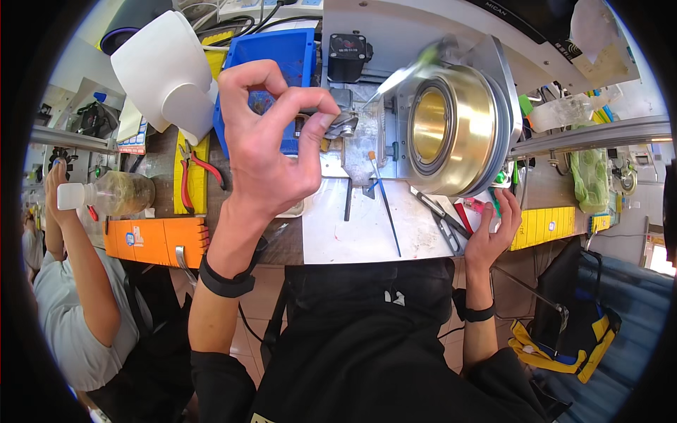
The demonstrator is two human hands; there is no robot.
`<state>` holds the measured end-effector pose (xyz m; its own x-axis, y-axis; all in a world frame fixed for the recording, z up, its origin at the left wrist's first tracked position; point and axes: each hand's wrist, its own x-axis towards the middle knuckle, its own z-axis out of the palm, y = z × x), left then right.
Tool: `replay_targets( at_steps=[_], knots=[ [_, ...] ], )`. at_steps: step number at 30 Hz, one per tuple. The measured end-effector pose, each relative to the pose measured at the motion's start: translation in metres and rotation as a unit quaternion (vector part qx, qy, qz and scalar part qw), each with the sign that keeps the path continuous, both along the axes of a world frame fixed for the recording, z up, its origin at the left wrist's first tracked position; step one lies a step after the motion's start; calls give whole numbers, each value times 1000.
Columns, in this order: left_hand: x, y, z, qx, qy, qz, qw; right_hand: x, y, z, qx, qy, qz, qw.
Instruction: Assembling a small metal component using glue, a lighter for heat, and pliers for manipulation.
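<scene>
My left hand (pixel 271 144) is raised before the blue bin, thumb and forefinger pinched together. The fingertips are at a small metal fixture (pixel 345 125) left of a large brass-coloured wheel (pixel 462 134); whatever is between them is too small to make out. My right hand (pixel 492 229) is low at the bench edge, below the wheel, fingers apart, beside a pink-and-red item (pixel 474 206). Some fingertips are close to a small green part (pixel 501 178). A thin brush (pixel 384 203) and dark tweezers (pixel 438 217) lie on the white sheet (pixel 331 240) between my hands.
Left of my hand stand the blue bin (pixel 307 49), a white funnel-like hood (pixel 159 67), red-handled pliers (pixel 186 176) and a clear bottle (pixel 123 194). A black box (pixel 348 60) sits behind the fixture. Another person's arm (pixel 88 261) is at far left.
</scene>
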<state>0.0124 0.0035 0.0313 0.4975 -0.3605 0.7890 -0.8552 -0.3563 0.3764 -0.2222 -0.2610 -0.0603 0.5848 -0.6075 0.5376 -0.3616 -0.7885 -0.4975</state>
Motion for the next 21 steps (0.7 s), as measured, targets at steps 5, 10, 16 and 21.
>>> replay_targets(
  at_steps=[5, 10, 16, 21],
  knots=[
    [1, 4, 0, -9, 11, -6, 1000, 2, 2, 2, 2, 3, -1, 1000],
    [1, 8, 1, -43, 18, 4, 999, 1, 1, 1, 2, 4, -1, 1000],
    [-1, 7, 10, -54, 27, -29, 998, 0, 2, 1, 2, 10, 1, 1000],
    [-9, 4, 9, -4, 75, -60, 995, -1, 1, -1, 7, 14, -1, 1000]
  ],
)
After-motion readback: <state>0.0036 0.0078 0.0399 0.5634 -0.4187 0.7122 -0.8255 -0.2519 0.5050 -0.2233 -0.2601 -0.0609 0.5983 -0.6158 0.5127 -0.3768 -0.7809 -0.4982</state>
